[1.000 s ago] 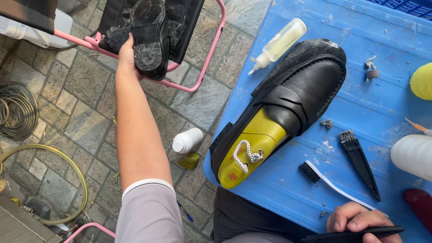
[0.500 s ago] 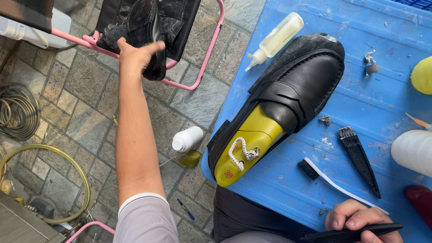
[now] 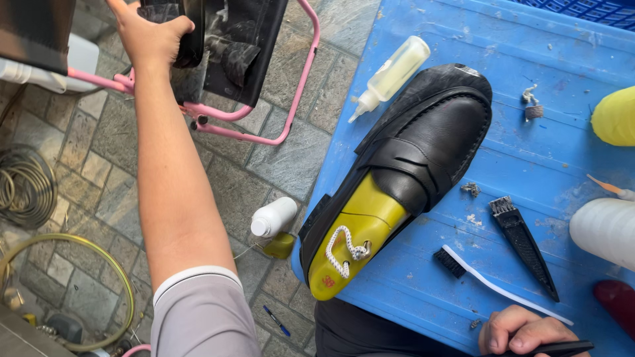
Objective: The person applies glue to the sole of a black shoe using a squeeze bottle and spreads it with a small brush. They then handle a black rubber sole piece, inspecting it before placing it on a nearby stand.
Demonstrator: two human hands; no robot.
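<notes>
The left hand (image 3: 149, 39) reaches far out, up to the top left of the view, well away from the blue table (image 3: 529, 66). Its fingers are wrapped tight around a dark shoe (image 3: 192, 33) that sits with some black cloth on a pink-framed stand (image 3: 264, 135) on the stone floor. The shoe is partly hidden by the hand and the top edge of the view, so its whole shape cannot be made out.

The right hand (image 3: 522, 330) rests at the near edge of the table, close to the body. Its fingers are curled around a thin black tool (image 3: 562, 347) that points to the right.

Between the two hands lies a black loafer (image 3: 423, 145) with a yellow shoe form (image 3: 354, 231) inside it (a white cord loops out of the yellow part). Its long side runs slantwise, toe toward the far middle of the table, heel hanging over the near left edge. The right hand is the nearer one to the loafer; the left hand is well apart from it.

A small clear bottle (image 3: 393, 73) lies just beside the toe, by the left edge. A black brush (image 3: 522, 241) and a white-handled brush (image 3: 489, 281) lie near the right hand.
</notes>
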